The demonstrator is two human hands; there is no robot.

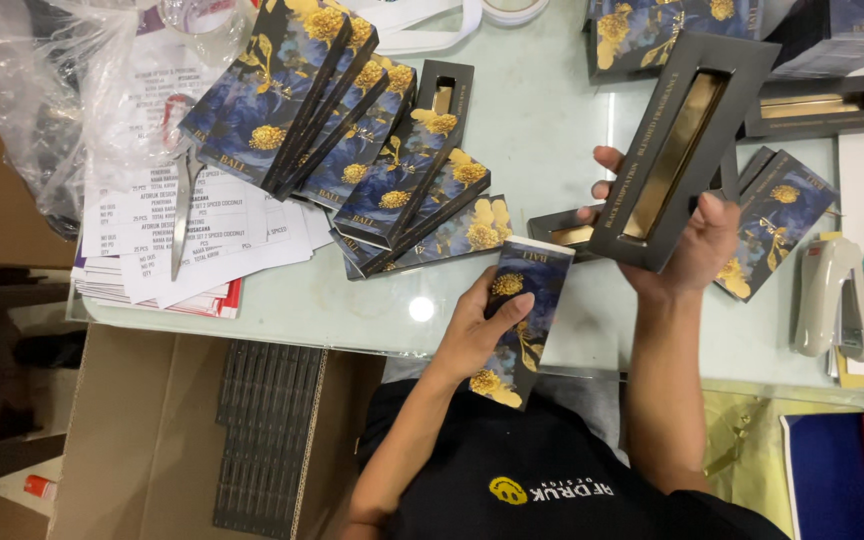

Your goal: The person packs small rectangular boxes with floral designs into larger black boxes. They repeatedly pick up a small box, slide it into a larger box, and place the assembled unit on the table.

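Observation:
My left hand (477,335) grips a dark blue carton sleeve with gold flowers (520,300), held over the near edge of the glass table (552,130). My right hand (687,245) holds up a long black box insert with a gold-lined slot (680,150), tilted toward the back right. The two pieces are apart, the sleeve lower and to the left of the insert. Under the raised insert lies another black and gold insert (562,232) on the table.
A fanned stack of matching blue floral sleeves (352,120) lies at the back left, beside paper sheets (192,230) with scissors (184,205) on them. More sleeves (777,215), a black insert (822,108) and a grey stapler (832,295) lie at right. A cardboard box (142,440) stands below.

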